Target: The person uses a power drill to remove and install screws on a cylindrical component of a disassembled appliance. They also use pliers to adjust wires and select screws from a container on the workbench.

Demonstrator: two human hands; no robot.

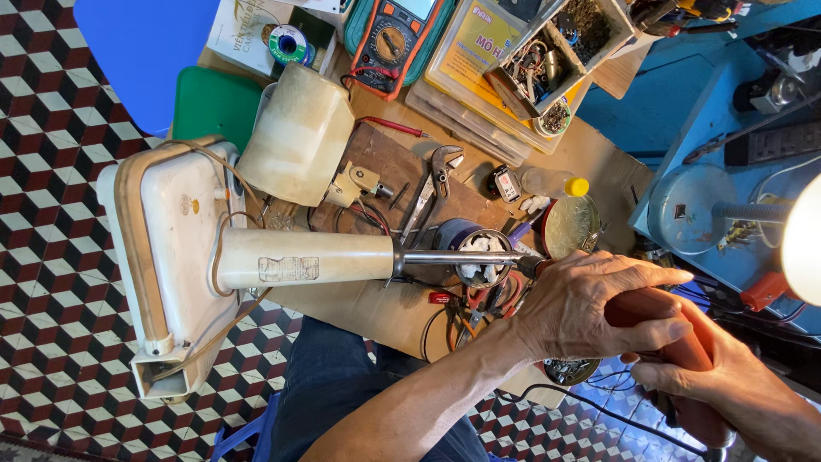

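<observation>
An old cream pedestal fan base (162,248) lies on its side, its cream column (299,258) ending in a bare metal rod (462,257) that points right. My left hand (590,312) rests at the rod's tip and lies over an orange-red tool (684,342). My right hand (735,385) grips that tool's handle from below. The tool's front end is hidden under my left hand.
The cluttered wooden bench (590,145) holds a cream fan housing (299,133), a multimeter (393,43), an adjustable wrench (440,171), a tin with white scraps (483,257), parts trays (556,51) and a yellow-capped bottle (552,182). A lamp (804,239) glows at right.
</observation>
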